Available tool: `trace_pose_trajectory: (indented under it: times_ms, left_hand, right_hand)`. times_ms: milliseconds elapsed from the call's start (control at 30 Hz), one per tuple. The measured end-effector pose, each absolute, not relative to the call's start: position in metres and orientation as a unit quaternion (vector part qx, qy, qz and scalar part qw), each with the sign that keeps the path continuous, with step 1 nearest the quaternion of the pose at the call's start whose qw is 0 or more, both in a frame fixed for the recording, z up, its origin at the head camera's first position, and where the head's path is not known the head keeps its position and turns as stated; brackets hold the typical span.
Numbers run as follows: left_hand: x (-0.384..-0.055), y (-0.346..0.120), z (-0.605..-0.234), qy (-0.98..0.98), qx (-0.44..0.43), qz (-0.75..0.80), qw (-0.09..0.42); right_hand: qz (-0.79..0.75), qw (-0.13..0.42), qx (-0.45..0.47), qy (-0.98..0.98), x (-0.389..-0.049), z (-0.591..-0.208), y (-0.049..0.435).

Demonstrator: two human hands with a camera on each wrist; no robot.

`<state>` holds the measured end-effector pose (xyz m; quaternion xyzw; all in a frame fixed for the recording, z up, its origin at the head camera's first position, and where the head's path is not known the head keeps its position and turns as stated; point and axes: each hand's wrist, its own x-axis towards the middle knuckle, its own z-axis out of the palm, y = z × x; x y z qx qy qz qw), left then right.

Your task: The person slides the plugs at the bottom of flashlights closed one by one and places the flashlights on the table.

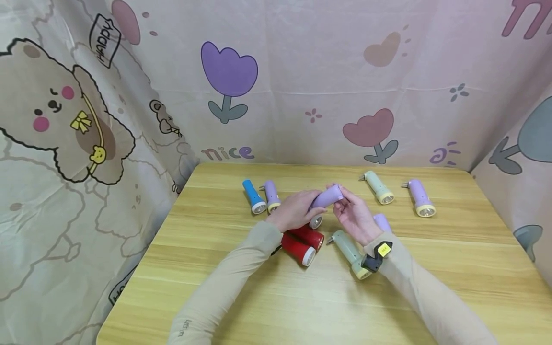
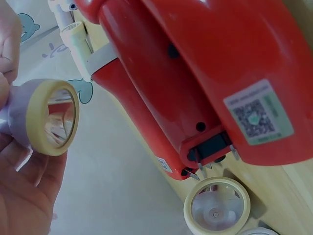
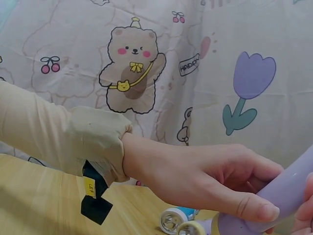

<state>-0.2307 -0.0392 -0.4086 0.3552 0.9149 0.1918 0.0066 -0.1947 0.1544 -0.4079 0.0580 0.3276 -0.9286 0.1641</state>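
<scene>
My left hand (image 1: 299, 208) grips a purple flashlight (image 1: 327, 197) above the table. The thumb of that hand lies along its barrel in the right wrist view. At the flashlight's tail end, my right hand (image 1: 355, 215) pinches it with its fingertips. The flashlight's cream-yellow head ring (image 2: 41, 117) and clear lens show in the left wrist view; in the head view the left hand hides them. Red flashlights (image 1: 297, 249) lie below the left hand, one with a code sticker (image 2: 259, 112) and metal plug prongs out. A pale green flashlight (image 1: 347, 247) lies partly under the right wrist.
A blue flashlight (image 1: 253, 196) and a purple flashlight with prongs out (image 1: 270, 192) lie at the back left. Another pale green flashlight (image 1: 377, 187) and a purple one (image 1: 419, 195) are at the back right. One more purple barrel (image 1: 381, 221) shows behind the right wrist. Printed curtains surround the wooden table (image 1: 172, 268).
</scene>
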Motion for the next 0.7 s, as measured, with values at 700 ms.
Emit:
trace_pose_trajectory:
  times_ms: [700]
  left_hand:
    - [-0.234, -0.049, -0.399, 0.879, 0.335, 0.316, 0.127]
  right_hand:
    - [-0.911, 0.190, 0.016, 0.366, -0.202, -0.403, 0.166]
